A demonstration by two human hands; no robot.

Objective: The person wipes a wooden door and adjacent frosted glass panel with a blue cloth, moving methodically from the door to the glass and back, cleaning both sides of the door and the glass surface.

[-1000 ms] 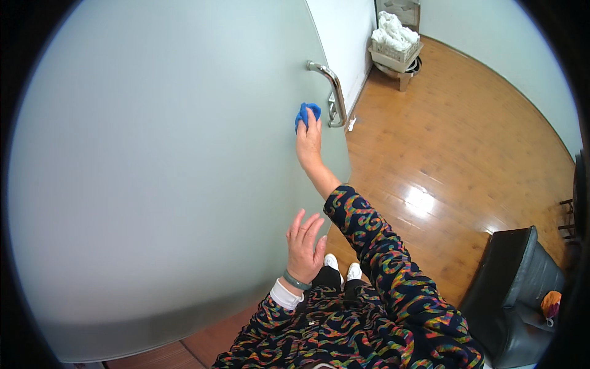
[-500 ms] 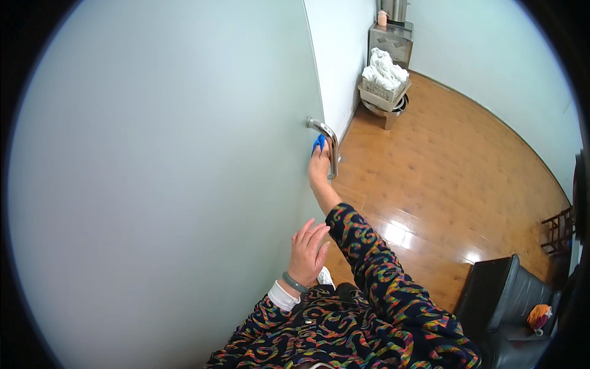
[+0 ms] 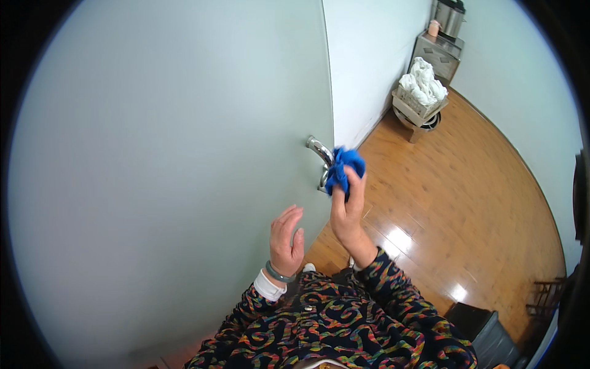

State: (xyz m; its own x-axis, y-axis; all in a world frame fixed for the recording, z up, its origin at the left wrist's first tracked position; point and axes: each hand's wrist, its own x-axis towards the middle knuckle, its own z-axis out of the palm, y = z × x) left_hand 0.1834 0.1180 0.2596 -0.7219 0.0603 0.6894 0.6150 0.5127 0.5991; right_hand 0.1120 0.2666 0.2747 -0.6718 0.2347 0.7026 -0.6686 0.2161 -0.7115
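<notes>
A blue cloth (image 3: 345, 167) is bunched in my right hand (image 3: 349, 212), which presses it against the outer side of a curved chrome door handle (image 3: 320, 149). The cloth hides the middle of the handle; its upper bend and lower end show. The handle is fixed near the edge of a large frosted glass door (image 3: 184, 154). Below and to the left, my left hand (image 3: 286, 241) hovers in front of the glass, fingers stretched out and thumb apart, holding nothing. A grey-green bangle circles that wrist.
Beyond the door, a crate (image 3: 421, 107) piled with white cloth (image 3: 424, 83) stands by the wall. A metal cabinet (image 3: 437, 58) behind it bears a steel pot (image 3: 450, 19) and a pink bottle (image 3: 434, 28). A black leather chair (image 3: 491, 338) is at lower right on the wooden floor (image 3: 485, 203).
My right hand has moved from the handle's inner side round to its outer right side, bringing the blue cloth into fuller view. My left hand has shifted slightly left.
</notes>
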